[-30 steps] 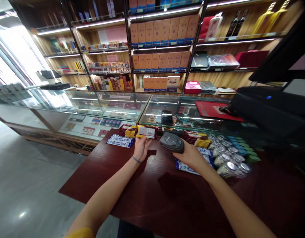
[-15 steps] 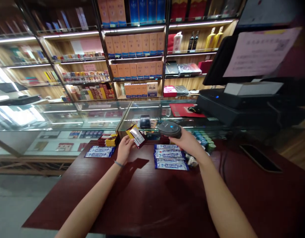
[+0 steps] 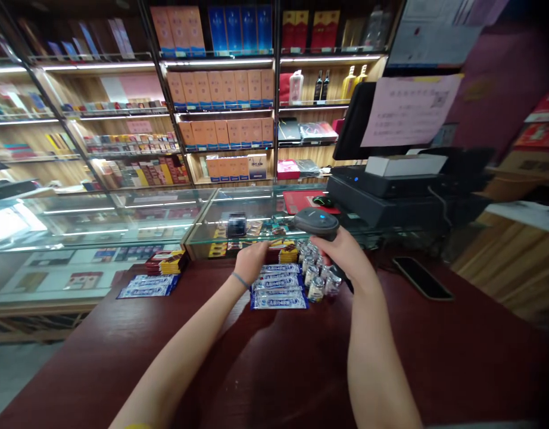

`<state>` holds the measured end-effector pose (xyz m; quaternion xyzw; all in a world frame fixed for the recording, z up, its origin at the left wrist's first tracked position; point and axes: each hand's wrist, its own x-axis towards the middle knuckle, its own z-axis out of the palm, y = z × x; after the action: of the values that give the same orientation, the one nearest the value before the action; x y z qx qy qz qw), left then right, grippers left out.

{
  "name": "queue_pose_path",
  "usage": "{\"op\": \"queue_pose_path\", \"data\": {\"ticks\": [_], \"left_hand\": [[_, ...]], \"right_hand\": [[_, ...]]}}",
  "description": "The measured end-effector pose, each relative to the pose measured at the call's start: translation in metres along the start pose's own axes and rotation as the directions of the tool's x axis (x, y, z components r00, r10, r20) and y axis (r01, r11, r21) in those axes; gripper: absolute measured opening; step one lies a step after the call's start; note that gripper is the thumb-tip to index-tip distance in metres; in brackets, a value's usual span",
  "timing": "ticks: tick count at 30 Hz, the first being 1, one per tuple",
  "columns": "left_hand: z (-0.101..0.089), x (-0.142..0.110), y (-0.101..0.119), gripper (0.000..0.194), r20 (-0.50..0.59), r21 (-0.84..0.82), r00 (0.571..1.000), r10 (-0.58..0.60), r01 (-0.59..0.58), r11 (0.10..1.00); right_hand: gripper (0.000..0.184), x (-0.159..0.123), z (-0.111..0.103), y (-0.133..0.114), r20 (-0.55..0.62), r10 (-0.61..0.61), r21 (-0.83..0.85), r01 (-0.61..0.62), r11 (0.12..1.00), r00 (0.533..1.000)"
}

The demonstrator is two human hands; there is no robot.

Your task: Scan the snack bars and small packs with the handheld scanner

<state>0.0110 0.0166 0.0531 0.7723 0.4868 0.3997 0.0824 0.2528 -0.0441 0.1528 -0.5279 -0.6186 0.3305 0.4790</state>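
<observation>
Right hand (image 3: 343, 253) clamped tight round a barcode scanner (image 3: 314, 221), raised above the counter!

Left hand (image 3: 252, 262) curls just in front of the glass display case (image 3: 256, 205) – fingers closed, but holding anything? Can't tell – right beside the blue-and-white wrapped bars (image 3: 278, 292), with small foil-lidded jars (image 3: 317, 274) next to them on the dark red counter (image 3: 100, 351).

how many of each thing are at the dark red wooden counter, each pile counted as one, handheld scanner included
grey handheld barcode scanner: 1
black smartphone: 1
piles of blue-and-white wrapped bars: 2
stacks of red-and-yellow packets: 2
cluster of clear silver-lidded jars: 1
total: 7
</observation>
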Motion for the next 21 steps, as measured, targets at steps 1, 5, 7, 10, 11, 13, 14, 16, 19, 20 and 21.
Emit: {"op": "queue_pose_path", "data": {"ticks": [1, 5, 7, 10, 11, 13, 14, 16, 19, 20, 21], "left_hand": [[0.009, 0.002, 0.002, 0.019, 0.007, -0.005, 0.998, 0.065, -0.065, 0.998], [0.04, 0.01, 0.003, 0.019, -0.044, 0.011, 0.952, 0.302, -0.301, 0.953], [0.051, 0.013, 0.002, 0.02, -0.067, 0.016, 0.934, 0.351, -0.351, 0.936], [0.062, 0.018, 0.002, 0.023, -0.061, -0.005, 0.933, 0.355, -0.356, 0.934], [0.064, 0.019, 0.003, 0.023, -0.058, -0.018, 0.936, 0.348, -0.349, 0.937], [0.068, 0.02, 0.004, 0.024, -0.048, -0.06, 0.947, 0.319, -0.321, 0.945], [0.069, 0.021, 0.004, 0.023, -0.045, -0.097, 0.954, 0.296, -0.299, 0.949], [0.071, 0.02, 0.004, 0.021, -0.041, -0.195, 0.971, 0.236, -0.239, 0.951], [0.073, 0.019, 0.003, 0.016, -0.026, -0.318, 0.988, 0.149, -0.15, 0.936], [0.074, 0.019, 0.003, 0.016, -0.019, -0.351, 0.992, 0.126, -0.125, 0.928], [0.074, 0.018, 0.002, 0.016, -0.009, -0.383, 0.994, 0.107, -0.103, 0.918]], "right_hand": [[0.025, -0.001, -0.002, -0.001, -0.004, 0.011, 0.023, -0.011, 1.0, 1.0], [0.026, -0.005, -0.006, -0.007, -0.047, 0.05, 0.074, -0.046, 0.996, 0.998], [0.026, -0.006, -0.007, -0.008, -0.058, 0.051, 0.075, -0.046, 0.996, 0.997], [0.026, -0.006, -0.008, -0.008, -0.052, 0.043, 0.075, -0.039, 0.996, 0.998], [0.026, -0.006, -0.009, -0.008, -0.05, 0.04, 0.079, -0.036, 0.996, 0.998], [0.026, -0.005, -0.009, -0.007, -0.051, 0.038, 0.09, -0.033, 0.995, 0.998], [0.026, -0.004, -0.009, -0.007, -0.051, 0.037, 0.093, -0.032, 0.995, 0.998], [0.025, -0.004, -0.008, -0.007, -0.045, 0.032, 0.089, -0.028, 0.996, 0.998], [0.024, -0.004, -0.007, -0.008, -0.036, 0.035, 0.081, -0.032, 0.996, 0.999], [0.024, -0.005, -0.006, -0.009, -0.037, 0.04, 0.081, -0.036, 0.996, 0.999], [0.024, -0.005, -0.005, -0.01, -0.039, 0.044, 0.081, -0.04, 0.996, 0.998]]}}
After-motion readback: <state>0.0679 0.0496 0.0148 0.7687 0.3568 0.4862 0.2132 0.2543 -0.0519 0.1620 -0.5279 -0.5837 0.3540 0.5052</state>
